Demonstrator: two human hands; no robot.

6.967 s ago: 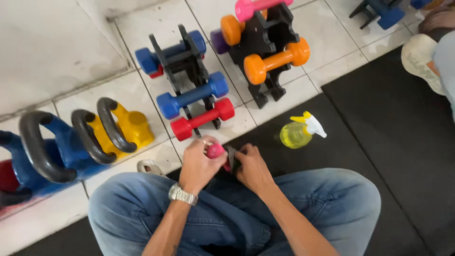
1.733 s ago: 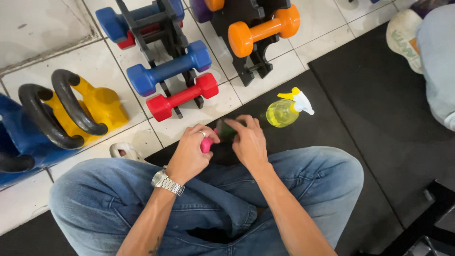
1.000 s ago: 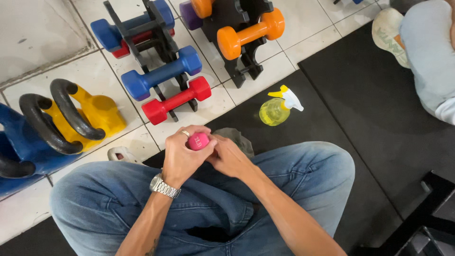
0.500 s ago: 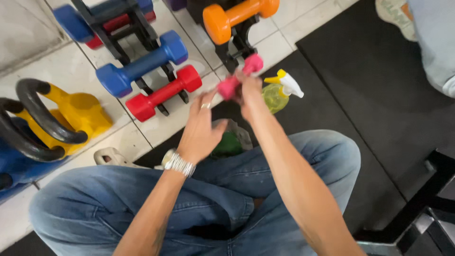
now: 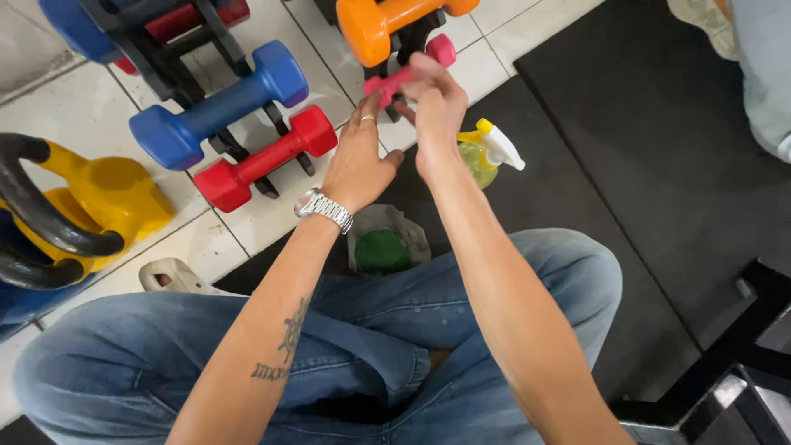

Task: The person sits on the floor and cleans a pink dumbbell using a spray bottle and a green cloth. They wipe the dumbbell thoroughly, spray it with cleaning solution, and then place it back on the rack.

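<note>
Hidden: the right hand (image 5: 437, 103) covers the middle of the small pink dumbbell (image 5: 412, 72), so only its two ends show, one by the thumb and one past the knuckles.
Cut off: the orange dumbbell (image 5: 387, 18) and the black rack (image 5: 177, 41) holding dumbbells run out of the top edge; another person's leg in light denim (image 5: 762, 74) is cropped at the upper right.
Hard to make out: a green cloth or pad (image 5: 383, 250) lies on a pale wrapper between the knees, and its kind cannot be told; a pale object (image 5: 173, 276) by the left knee is unclear too.
Right hand: raised forward on an outstretched arm, fingers curled shut around the pink dumbbell, holding it in the air just in front of the orange one.
Left hand (image 5: 358, 161): lifted beside it, fingers loosely spread and open, fingertips close to the near end of the pink dumbbell; whether they touch it cannot be told. A metal watch (image 5: 324, 208) sits on the wrist and a ring on one finger.
Pink dumbbell: tilted, above the edge where tile meets mat.
Nearby: a yellow-green spray bottle (image 5: 486, 152) stands just right of the right wrist; blue dumbbell (image 5: 218, 103) and red dumbbell (image 5: 264, 158) rest on the rack to the left; a yellow kettlebell (image 5: 107, 198) with a black handle sits further left.
Floor: pale tiles (image 5: 74, 107) on the left, a black rubber mat (image 5: 626, 156) on the right.
Posture: the person sits cross-legged in blue jeans (image 5: 346, 354).
</note>
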